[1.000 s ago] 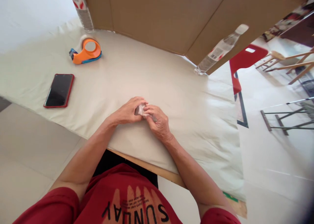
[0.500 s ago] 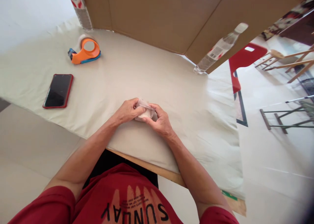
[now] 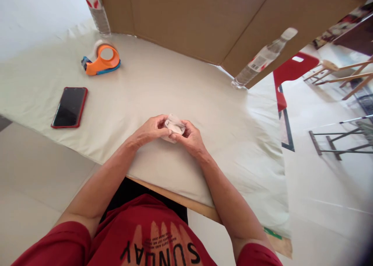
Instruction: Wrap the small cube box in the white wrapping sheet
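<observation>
Head view, landmark: the red-cased phone (image 3: pixel 70 107) lay screen up on the cream cloth (image 3: pixel 204 98) that covered the table.
Small white packet (image 3: pixel 174 126): well to the right of the phone and a little nearer the person, lifted just off the cloth and held between both hands.
Left hand (image 3: pixel 150 130): right of the phone, fingers curled and pinching the packet's left edge.
Right hand (image 3: pixel 190 139): further right of the phone, thumb and fingers closed around the packet's right side.
Orange tape dispenser (image 3: pixel 101 60): beyond the phone, slightly to its right.
Cardboard panel (image 3: pixel 189 21): far beyond the phone, standing along the back of the cloth.
Near bottle (image 3: pixel 97 9): beyond the phone, at the panel's left corner.
Far bottle (image 3: pixel 262 60): well right of the phone, tilted against the panel.
</observation>
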Available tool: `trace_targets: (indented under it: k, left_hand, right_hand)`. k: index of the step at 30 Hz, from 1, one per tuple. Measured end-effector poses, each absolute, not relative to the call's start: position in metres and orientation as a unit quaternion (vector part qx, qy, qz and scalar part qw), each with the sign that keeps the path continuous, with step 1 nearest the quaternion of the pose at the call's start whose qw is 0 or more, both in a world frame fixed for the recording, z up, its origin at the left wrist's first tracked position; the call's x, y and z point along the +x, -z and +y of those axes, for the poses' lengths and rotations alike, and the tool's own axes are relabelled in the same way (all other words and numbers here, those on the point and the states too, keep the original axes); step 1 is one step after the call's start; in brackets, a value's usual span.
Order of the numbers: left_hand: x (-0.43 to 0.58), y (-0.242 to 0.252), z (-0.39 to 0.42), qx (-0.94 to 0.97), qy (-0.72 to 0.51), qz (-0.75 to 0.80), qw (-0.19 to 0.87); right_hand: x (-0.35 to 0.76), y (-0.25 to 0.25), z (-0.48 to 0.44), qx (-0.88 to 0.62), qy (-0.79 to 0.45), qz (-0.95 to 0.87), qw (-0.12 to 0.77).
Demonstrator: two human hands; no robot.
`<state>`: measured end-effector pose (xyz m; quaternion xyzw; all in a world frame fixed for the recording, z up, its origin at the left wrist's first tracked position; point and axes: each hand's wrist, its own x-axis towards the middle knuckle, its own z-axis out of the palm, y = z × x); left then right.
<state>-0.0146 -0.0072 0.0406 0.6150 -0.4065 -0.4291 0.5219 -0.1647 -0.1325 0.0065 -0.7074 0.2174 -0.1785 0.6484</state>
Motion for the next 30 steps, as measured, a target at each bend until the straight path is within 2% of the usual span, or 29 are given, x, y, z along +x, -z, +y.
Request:
trace_targets:
  k: [11,20,30]
  left_hand:
    - [-0.0121,-0.0342,-0.0081,0.634,0.448,-0.333,0.535]
    - [-0.0142,-0.0362,-0.0090,0.648,0.423,-0.350,0.528]
    - [-0.0160,-0.0343,-0.0119,0.699,0.336,-0.398,0.490]
  right_hand:
    - [-0.1635,-0.0074,-0.1313,-0.676,0.175,0.200,0.687]
    - [-0.1613,-0.0091,-0.1291,-0.739,0.216,0.204,0.604]
    - [-0.1612,-0.0023,-0.1313,-0.791,0.240,0.176,0.535]
